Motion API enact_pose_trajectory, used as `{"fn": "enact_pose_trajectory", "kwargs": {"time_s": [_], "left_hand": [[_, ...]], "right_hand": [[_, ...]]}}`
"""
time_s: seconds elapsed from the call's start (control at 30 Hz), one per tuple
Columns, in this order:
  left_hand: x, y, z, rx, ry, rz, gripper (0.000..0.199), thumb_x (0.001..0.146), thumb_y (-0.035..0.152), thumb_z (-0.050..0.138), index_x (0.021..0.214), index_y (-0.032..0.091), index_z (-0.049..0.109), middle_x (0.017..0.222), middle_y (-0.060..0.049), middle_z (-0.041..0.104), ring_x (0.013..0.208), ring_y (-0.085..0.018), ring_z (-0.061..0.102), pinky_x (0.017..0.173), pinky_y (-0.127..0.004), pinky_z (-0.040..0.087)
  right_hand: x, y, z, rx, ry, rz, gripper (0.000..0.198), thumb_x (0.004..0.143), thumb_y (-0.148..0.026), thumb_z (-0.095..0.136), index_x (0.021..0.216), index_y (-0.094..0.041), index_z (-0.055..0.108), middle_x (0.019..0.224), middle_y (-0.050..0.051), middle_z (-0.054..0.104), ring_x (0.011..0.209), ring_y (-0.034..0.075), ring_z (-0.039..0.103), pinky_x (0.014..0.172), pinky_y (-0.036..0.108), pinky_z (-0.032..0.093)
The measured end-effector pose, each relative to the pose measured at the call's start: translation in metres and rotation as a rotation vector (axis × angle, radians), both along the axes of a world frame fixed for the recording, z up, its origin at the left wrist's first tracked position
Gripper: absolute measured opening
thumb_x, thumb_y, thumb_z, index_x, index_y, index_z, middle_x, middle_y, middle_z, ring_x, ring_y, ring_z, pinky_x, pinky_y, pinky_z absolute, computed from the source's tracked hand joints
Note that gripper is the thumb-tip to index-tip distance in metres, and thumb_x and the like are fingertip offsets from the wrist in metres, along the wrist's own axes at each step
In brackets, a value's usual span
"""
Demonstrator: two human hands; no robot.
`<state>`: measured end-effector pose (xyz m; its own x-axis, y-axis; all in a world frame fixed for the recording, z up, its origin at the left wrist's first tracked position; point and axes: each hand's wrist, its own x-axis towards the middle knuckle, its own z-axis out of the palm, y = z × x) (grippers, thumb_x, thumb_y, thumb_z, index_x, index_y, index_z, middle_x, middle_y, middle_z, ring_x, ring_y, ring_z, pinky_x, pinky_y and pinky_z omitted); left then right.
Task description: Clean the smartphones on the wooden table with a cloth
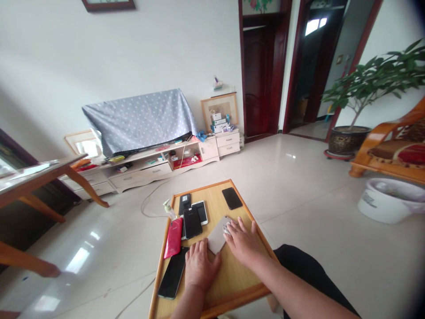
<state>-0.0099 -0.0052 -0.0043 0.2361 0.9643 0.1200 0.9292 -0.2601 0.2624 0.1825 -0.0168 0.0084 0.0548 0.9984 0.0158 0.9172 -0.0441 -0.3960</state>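
Note:
A silver-backed smartphone [216, 239] lies face down at a slant on the small wooden table [241, 274]. My left hand [201, 263] grips its near left end, with the thumb along one edge and the fingers at the other. Over the far right end, my right hand [244, 241] presses a small white wad [226, 227], perhaps a tissue, onto the phone's back. Left of my hands lie a red phone [173, 238], a black phone [192, 223], a white-framed phone [202, 212] and a large dark phone [173, 272].
A pump bottle [170, 210] stands by the table's left edge. Another black phone [231, 198] lies at the far right corner. Beyond are a low white cabinet [146, 175], a wooden table [71, 170] at left, a white bin [381, 204] and a potted plant [348, 139].

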Motion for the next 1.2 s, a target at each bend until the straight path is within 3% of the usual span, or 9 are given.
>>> {"fn": "enact_pose_trajectory", "kwargs": {"time_s": [0.13, 0.27, 0.53, 0.63, 0.77, 1.0, 1.2], "left_hand": [[-0.002, 0.001, -0.004, 0.001, -0.011, 0.002, 0.049, 0.086, 0.045, 0.055, 0.131, 0.024, 0.052, 0.132, -0.008, 0.061, 0.125, -0.026, 0.050, 0.102, -0.037, 0.034], [-0.004, 0.004, -0.009, -0.019, 0.011, 0.008, 0.052, 0.084, 0.027, 0.053, 0.135, 0.022, 0.049, 0.134, -0.009, 0.060, 0.126, -0.024, 0.049, 0.102, -0.036, 0.033], [-0.001, 0.002, -0.006, 0.027, 0.001, -0.003, 0.055, 0.086, 0.050, 0.055, 0.133, 0.021, 0.052, 0.132, -0.010, 0.062, 0.123, -0.027, 0.051, 0.102, -0.037, 0.035], [-0.004, 0.003, -0.009, 0.020, -0.011, 0.008, 0.056, 0.086, 0.047, 0.056, 0.135, 0.021, 0.051, 0.133, -0.010, 0.061, 0.125, -0.028, 0.050, 0.103, -0.038, 0.034], [-0.008, 0.005, -0.017, 0.024, 0.002, -0.011, 0.055, 0.089, 0.028, 0.050, 0.142, 0.017, 0.044, 0.135, -0.011, 0.061, 0.125, -0.025, 0.051, 0.104, -0.037, 0.034], [-0.006, 0.004, -0.018, 0.070, -0.016, -0.014, 0.065, 0.084, 0.036, 0.058, 0.145, 0.019, 0.040, 0.137, -0.012, 0.060, 0.124, -0.026, 0.052, 0.103, -0.038, 0.036], [-0.009, 0.005, -0.019, 0.071, -0.025, -0.023, 0.065, 0.085, 0.033, 0.055, 0.146, 0.019, 0.040, 0.137, -0.011, 0.060, 0.125, -0.026, 0.052, 0.104, -0.038, 0.035]], "right_hand": [[-0.018, -0.009, 0.001, 0.011, 0.034, 0.111, 0.061, 0.104, -0.057, 0.013, 0.149, -0.031, 0.044, 0.157, 0.004, 0.042, 0.152, 0.030, 0.015, 0.116, 0.065, -0.013], [-0.040, -0.026, -0.004, 0.049, 0.101, 0.252, 0.060, 0.104, -0.057, 0.013, 0.150, -0.034, 0.042, 0.154, 0.002, 0.046, 0.151, 0.027, 0.020, 0.117, 0.062, -0.015], [-0.018, 0.013, 0.001, -0.008, 0.037, 0.028, 0.060, 0.104, -0.054, 0.014, 0.150, -0.029, 0.043, 0.158, 0.004, 0.039, 0.152, 0.032, 0.013, 0.115, 0.068, -0.012], [-0.030, 0.007, 0.002, 0.016, 0.042, 0.109, 0.059, 0.105, -0.052, 0.013, 0.148, -0.029, 0.046, 0.155, 0.005, 0.044, 0.151, 0.031, 0.018, 0.116, 0.066, -0.012], [-0.052, -0.008, 0.001, 0.084, 0.085, 0.282, 0.051, 0.106, -0.044, 0.019, 0.148, -0.033, 0.044, 0.151, 0.003, 0.051, 0.149, 0.029, 0.026, 0.115, 0.066, -0.014], [-0.055, 0.017, 0.008, -0.007, 0.087, 0.245, 0.051, 0.104, -0.042, 0.024, 0.147, -0.030, 0.047, 0.155, 0.005, 0.045, 0.151, 0.033, 0.017, 0.113, 0.072, -0.012], [-0.054, 0.015, -0.006, 0.008, 0.108, 0.327, 0.053, 0.104, -0.043, 0.022, 0.153, -0.032, 0.037, 0.158, 0.004, 0.039, 0.151, 0.032, 0.018, 0.114, 0.071, -0.010]]}}
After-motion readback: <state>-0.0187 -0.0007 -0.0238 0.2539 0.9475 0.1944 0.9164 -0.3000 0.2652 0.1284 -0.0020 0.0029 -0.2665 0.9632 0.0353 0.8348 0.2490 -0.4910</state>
